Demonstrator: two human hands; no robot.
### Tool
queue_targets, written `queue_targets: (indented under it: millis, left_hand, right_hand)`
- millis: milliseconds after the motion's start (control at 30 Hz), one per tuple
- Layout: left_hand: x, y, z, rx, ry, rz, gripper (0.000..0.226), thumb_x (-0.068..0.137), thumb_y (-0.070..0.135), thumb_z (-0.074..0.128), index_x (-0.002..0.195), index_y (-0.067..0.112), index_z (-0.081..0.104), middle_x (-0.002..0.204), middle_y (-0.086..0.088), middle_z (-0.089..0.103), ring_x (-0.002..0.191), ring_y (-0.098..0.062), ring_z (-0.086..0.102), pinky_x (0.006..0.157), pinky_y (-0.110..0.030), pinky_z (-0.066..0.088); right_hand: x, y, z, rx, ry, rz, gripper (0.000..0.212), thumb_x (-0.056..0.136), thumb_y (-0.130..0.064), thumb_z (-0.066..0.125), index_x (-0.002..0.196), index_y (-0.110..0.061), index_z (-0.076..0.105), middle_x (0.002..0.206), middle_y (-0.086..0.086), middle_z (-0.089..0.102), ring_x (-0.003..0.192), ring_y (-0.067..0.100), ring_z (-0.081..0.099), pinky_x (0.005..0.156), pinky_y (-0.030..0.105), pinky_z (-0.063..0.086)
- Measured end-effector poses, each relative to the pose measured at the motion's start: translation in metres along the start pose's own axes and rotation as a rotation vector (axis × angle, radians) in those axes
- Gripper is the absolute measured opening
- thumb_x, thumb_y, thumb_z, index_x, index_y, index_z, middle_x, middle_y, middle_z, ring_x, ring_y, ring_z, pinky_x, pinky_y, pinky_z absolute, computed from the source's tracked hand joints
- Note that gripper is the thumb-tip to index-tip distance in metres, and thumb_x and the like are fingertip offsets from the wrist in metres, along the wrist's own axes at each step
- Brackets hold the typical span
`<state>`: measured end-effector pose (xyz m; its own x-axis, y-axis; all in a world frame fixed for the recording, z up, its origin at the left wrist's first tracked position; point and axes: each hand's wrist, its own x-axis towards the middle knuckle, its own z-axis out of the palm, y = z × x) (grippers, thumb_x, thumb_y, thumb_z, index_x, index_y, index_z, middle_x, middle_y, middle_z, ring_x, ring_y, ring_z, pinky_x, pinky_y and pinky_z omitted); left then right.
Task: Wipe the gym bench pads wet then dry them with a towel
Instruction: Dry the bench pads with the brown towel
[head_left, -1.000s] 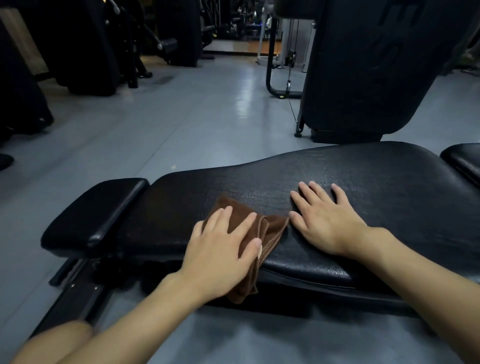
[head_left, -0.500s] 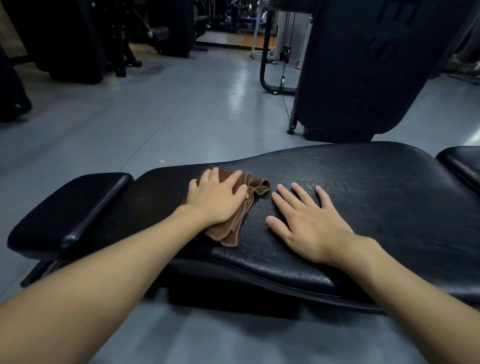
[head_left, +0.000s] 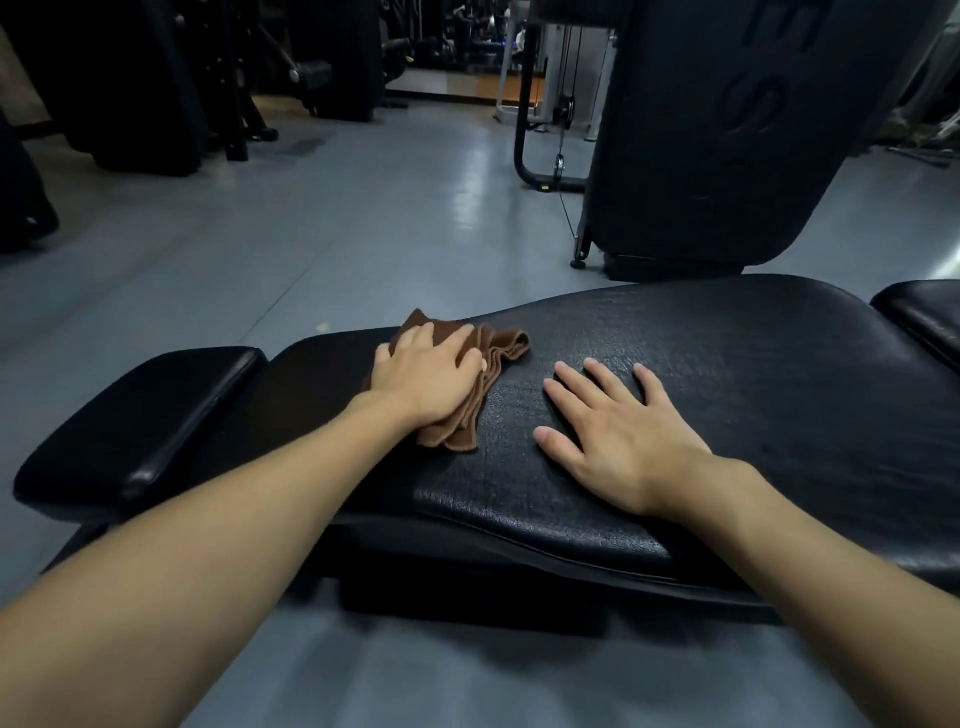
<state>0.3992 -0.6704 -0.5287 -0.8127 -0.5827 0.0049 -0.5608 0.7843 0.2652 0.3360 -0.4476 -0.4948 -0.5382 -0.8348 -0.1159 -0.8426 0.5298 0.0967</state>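
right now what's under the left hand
The left hand presses a crumpled brown towel onto the long black bench pad. The towel's middle and the pad beneath it are covered, so whether that patch is wet cannot be seen.

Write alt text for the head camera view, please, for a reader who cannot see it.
A person's left hand presses a crumpled brown cloth onto the far edge of a long black gym bench pad, while the right hand lies flat on the pad beside it. A smaller black pad sits at its left end, and dark gym machines stand on the grey floor behind.
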Motion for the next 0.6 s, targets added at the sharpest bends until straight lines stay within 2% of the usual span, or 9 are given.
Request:
queue_targets:
  millis: [133, 267, 333, 400, 467, 533, 600]
  left_hand:
    - [-0.064, -0.002, 0.000, 0.003, -0.003, 0.036, 0.058, 0.096, 0.058, 0.016, 0.152, 0.045, 0.015, 0.163, -0.008, 0.016, 0.150, -0.022, 0.010, 0.118, -0.049, 0.010]
    - [-0.119, -0.005, -0.001, 0.028, -0.006, 0.047, 0.059, 0.097, 0.058, 0.017, 0.153, 0.044, 0.008, 0.164, -0.008, 0.008, 0.151, -0.021, 0.002, 0.120, -0.051, 0.007]
    - [-0.138, -0.008, -0.003, 0.033, 0.045, 0.068, 0.062, 0.096, 0.060, 0.019, 0.154, 0.041, 0.006, 0.164, -0.009, 0.002, 0.151, -0.023, -0.003, 0.120, -0.054, 0.004]
    - [-0.146, -0.012, -0.004, 0.090, 0.130, 0.145, 0.063, 0.093, 0.062, 0.019, 0.153, 0.040, 0.012, 0.164, -0.004, 0.006, 0.151, -0.022, -0.001, 0.119, -0.054, 0.003]
    - [-0.144, -0.014, 0.001, 0.166, 0.120, 0.247, 0.062, 0.094, 0.062, 0.014, 0.152, 0.044, 0.014, 0.164, 0.000, 0.014, 0.151, -0.022, 0.005, 0.119, -0.053, 0.004]
    - [-0.134, -0.016, 0.006, 0.187, 0.095, 0.259, 0.060, 0.094, 0.062, 0.011, 0.152, 0.047, 0.010, 0.164, 0.000, 0.016, 0.151, -0.024, 0.009, 0.119, -0.052, 0.005]
    - [-0.116, -0.017, 0.007, 0.171, 0.081, 0.234, 0.061, 0.091, 0.063, 0.008, 0.151, 0.050, 0.005, 0.164, 0.002, 0.014, 0.150, -0.023, 0.009, 0.119, -0.052, 0.005]
  right_hand:
    - [-0.001, -0.001, 0.000, -0.007, -0.005, -0.004, 0.096, 0.074, -0.070, -0.017, 0.158, -0.029, 0.003, 0.166, -0.010, -0.007, 0.152, 0.015, -0.011, 0.120, 0.054, -0.006]
    - [-0.003, -0.002, 0.000, -0.029, -0.008, -0.003, 0.099, 0.071, -0.068, -0.021, 0.158, -0.029, 0.003, 0.166, -0.008, -0.006, 0.152, 0.016, -0.010, 0.120, 0.055, -0.006]
    - [0.000, -0.002, -0.004, -0.069, 0.004, -0.018, 0.095, 0.075, -0.067, -0.019, 0.158, -0.029, 0.008, 0.167, -0.006, -0.002, 0.153, 0.019, -0.007, 0.119, 0.059, -0.006]
    - [0.008, -0.005, -0.009, -0.084, 0.029, -0.059, 0.074, 0.092, -0.061, -0.007, 0.156, -0.032, 0.016, 0.167, -0.004, 0.004, 0.153, 0.021, -0.004, 0.117, 0.062, -0.006]
    - [0.017, -0.011, -0.012, 0.012, 0.002, -0.066, 0.054, 0.103, -0.050, 0.008, 0.155, -0.037, 0.018, 0.167, -0.005, 0.005, 0.153, 0.020, -0.004, 0.118, 0.061, -0.005]
    - [0.024, -0.015, -0.007, 0.052, -0.009, -0.065, 0.053, 0.104, -0.048, 0.009, 0.156, -0.037, 0.013, 0.167, -0.007, 0.002, 0.153, 0.020, -0.005, 0.117, 0.062, -0.004]
    - [0.027, -0.014, 0.001, 0.036, 0.009, -0.062, 0.063, 0.098, -0.055, -0.003, 0.156, -0.036, 0.009, 0.167, -0.007, -0.001, 0.153, 0.019, -0.007, 0.118, 0.061, -0.004]
